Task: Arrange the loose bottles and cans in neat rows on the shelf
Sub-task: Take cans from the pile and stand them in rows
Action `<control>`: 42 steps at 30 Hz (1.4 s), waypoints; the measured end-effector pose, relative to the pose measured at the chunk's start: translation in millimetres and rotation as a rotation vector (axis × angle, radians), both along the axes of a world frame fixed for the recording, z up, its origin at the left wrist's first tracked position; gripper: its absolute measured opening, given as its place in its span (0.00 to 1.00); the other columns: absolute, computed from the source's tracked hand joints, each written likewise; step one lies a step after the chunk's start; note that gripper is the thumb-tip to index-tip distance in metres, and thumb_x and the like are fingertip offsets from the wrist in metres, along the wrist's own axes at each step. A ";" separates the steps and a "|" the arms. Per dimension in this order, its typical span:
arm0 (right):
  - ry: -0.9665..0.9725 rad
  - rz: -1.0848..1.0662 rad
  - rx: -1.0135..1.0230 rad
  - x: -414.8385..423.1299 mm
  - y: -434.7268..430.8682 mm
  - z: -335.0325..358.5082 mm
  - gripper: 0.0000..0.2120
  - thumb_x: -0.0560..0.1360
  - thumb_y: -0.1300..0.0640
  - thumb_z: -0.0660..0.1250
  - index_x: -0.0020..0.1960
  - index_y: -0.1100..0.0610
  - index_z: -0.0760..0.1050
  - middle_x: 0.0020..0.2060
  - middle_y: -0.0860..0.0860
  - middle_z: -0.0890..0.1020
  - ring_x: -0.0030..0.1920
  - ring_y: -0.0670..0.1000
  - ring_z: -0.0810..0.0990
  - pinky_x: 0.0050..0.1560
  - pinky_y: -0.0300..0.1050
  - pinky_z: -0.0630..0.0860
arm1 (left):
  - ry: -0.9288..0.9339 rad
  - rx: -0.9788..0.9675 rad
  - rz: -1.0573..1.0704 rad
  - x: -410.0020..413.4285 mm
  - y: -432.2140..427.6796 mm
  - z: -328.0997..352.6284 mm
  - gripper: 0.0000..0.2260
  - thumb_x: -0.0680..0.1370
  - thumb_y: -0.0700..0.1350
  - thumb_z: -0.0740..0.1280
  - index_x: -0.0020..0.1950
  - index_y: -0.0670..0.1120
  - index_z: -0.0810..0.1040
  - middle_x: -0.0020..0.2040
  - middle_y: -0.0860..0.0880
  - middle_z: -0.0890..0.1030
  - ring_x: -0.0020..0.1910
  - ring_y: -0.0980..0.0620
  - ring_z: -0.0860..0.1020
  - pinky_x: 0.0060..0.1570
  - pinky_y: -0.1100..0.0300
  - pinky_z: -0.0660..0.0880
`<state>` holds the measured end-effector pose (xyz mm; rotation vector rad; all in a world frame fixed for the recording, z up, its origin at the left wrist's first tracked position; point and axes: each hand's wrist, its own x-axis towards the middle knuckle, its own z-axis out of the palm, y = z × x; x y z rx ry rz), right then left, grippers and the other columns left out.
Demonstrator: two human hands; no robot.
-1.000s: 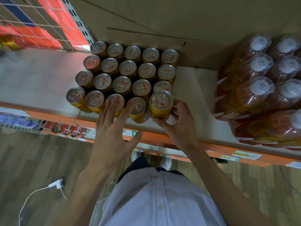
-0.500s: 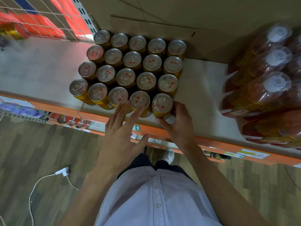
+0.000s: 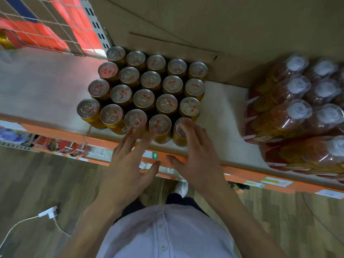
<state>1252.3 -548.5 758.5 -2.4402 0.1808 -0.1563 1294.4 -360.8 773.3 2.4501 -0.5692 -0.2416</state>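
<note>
- The right hand (image 3: 198, 155) covers part of the front-right can (image 3: 179, 134).
- Wrapped bottles (image 3: 297, 112) run off the right edge, labels unreadable.
- Beyond the wire mesh (image 3: 46, 27), a blurred can (image 3: 8, 40) is cut by the left edge.

Bare shelf (image 3: 221, 116) between cans (image 3: 145, 97) and bottle packs (image 3: 296, 112) gives passage.
</note>
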 end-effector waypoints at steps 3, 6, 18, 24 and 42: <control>0.044 0.120 -0.025 20.3 35.7 9.8 0.40 0.72 0.46 0.76 0.77 0.52 0.60 0.76 0.50 0.64 0.74 0.54 0.64 0.69 0.56 0.71 | -0.029 -0.029 0.033 10.5 33.7 4.9 0.30 0.75 0.53 0.70 0.76 0.60 0.63 0.78 0.53 0.62 0.78 0.50 0.57 0.72 0.42 0.64; 0.068 0.226 -0.053 38.9 86.7 14.8 0.42 0.74 0.43 0.73 0.79 0.47 0.53 0.77 0.48 0.61 0.76 0.52 0.62 0.70 0.53 0.70 | -0.041 -0.061 0.134 10.4 84.6 7.6 0.31 0.74 0.55 0.67 0.77 0.58 0.64 0.78 0.50 0.62 0.79 0.50 0.55 0.74 0.47 0.60; 0.207 0.735 -0.204 102.1 338.0 -6.4 0.39 0.75 0.46 0.72 0.80 0.51 0.57 0.79 0.50 0.59 0.79 0.54 0.54 0.77 0.54 0.57 | -0.021 0.054 0.501 -12.2 362.1 -33.3 0.33 0.72 0.56 0.65 0.76 0.62 0.60 0.74 0.48 0.70 0.74 0.47 0.66 0.73 0.45 0.63; 0.235 0.902 -0.201 135.6 428.9 -7.6 0.39 0.75 0.46 0.72 0.79 0.50 0.57 0.79 0.49 0.58 0.78 0.53 0.57 0.75 0.49 0.57 | 0.004 -0.071 0.726 -14.6 429.1 -22.7 0.31 0.71 0.56 0.63 0.75 0.53 0.67 0.71 0.47 0.73 0.73 0.47 0.68 0.70 0.42 0.66; 0.247 0.910 -0.060 342.5 590.7 -37.7 0.33 0.76 0.46 0.69 0.76 0.57 0.64 0.73 0.57 0.69 0.72 0.58 0.68 0.69 0.57 0.68 | 0.032 0.043 0.680 193.1 566.4 -6.1 0.30 0.73 0.60 0.62 0.75 0.58 0.66 0.71 0.54 0.70 0.72 0.56 0.65 0.69 0.68 0.57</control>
